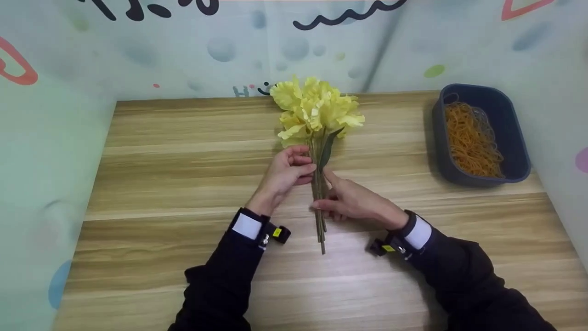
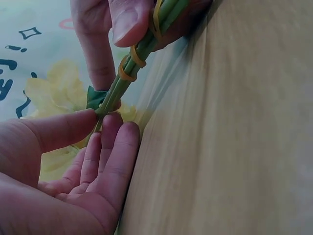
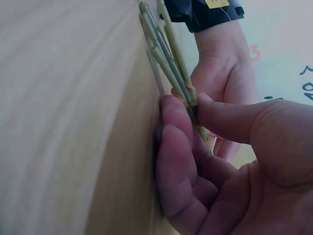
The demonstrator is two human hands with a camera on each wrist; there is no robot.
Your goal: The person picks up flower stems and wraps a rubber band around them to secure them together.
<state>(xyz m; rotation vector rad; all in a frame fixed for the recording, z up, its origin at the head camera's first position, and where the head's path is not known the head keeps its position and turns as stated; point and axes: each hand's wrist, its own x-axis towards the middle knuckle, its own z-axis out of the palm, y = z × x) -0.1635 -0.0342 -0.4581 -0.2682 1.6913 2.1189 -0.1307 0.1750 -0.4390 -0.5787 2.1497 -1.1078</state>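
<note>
A bunch of yellow artificial flowers [image 1: 317, 108] lies over the table with its heads toward the back wall. Its green stems [image 1: 320, 220] point toward the person, and one dark green leaf [image 1: 327, 149] sticks up beside them. My left hand [image 1: 289, 172] pinches the stems just below the blooms between thumb and fingers. Lower down, my right hand [image 1: 351, 197] grips the same stems, thumb on one side and curled fingers on the other. Orange rubber bands [image 2: 128, 68] are wound around the stems between and near the two hands, seen in the left wrist view.
A dark blue bin [image 1: 517, 151] stands at the table's right back side, with a heap of orange rubber bands [image 1: 471, 142] inside. Printed cloth walls [image 1: 174, 50] border the wooden table [image 1: 174, 184] at the back and sides.
</note>
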